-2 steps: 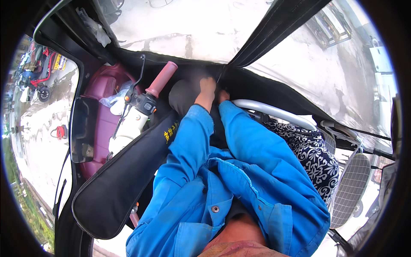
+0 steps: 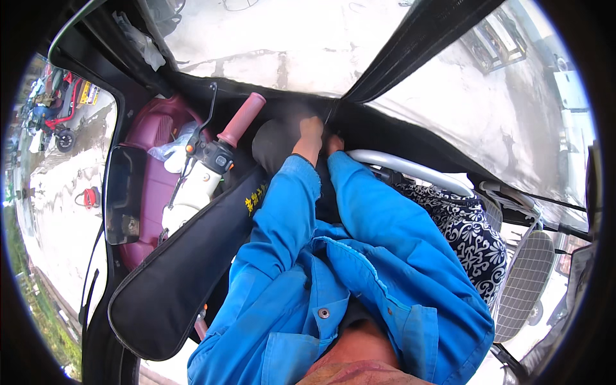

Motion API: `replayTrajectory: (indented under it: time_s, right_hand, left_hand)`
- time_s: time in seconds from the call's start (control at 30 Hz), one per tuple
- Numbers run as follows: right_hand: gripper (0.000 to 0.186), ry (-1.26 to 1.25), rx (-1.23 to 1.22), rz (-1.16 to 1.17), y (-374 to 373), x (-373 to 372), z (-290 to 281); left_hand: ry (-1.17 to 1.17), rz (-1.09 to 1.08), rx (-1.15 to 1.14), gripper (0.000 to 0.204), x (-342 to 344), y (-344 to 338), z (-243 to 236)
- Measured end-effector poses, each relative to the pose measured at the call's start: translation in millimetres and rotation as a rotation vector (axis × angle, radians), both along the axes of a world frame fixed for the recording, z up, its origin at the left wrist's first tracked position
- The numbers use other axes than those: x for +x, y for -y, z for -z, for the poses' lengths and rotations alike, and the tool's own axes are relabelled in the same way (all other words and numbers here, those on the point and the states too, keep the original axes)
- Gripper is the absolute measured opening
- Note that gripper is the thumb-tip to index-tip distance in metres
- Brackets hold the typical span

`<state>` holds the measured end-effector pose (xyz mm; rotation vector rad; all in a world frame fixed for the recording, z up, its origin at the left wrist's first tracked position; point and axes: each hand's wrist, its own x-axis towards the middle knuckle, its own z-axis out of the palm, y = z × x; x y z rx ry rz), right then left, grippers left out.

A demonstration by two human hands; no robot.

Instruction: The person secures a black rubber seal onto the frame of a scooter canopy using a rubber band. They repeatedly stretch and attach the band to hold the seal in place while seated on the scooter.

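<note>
My left hand (image 2: 312,131) is closed with its knuckles up, at the lower black border of the clear rain cover (image 2: 276,54). Just to its right, my right hand (image 2: 335,142) sits lower, curled and mostly hidden by its blue sleeve. Between them a thin dark line, like a seam or cord (image 2: 331,114), runs up to where the cover's black strip (image 2: 414,45) meets the border (image 2: 443,138). Whatever my fingers pinch is too small to make out. My dark trouser knee (image 2: 273,142) shows beside the left hand.
A scooter's pink handlebar grip (image 2: 242,119) and brake lever (image 2: 210,106) stand to the left, above its purple body (image 2: 157,192). A long black padded cover (image 2: 183,276) lies across the handlebar. On my right are a silver armrest (image 2: 414,170), patterned cloth (image 2: 471,240) and checked cushion (image 2: 527,285).
</note>
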<state>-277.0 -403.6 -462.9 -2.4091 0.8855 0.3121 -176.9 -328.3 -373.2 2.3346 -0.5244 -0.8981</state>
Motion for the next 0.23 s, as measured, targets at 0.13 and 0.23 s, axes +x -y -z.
replayTrajectory:
  time_s: [0.13, 0.23]
  right_hand:
    - [0.044, 0.383, 0.473, 0.679, -13, 5, -20]
    - [0.043, 0.505, 0.486, 0.804, -13, 6, -20]
  left_hand:
    - [0.389, 0.56, 0.358, 0.047, 9, 9, 49]
    - [0.6, 0.76, 0.442, 0.037, 10, 4, 116]
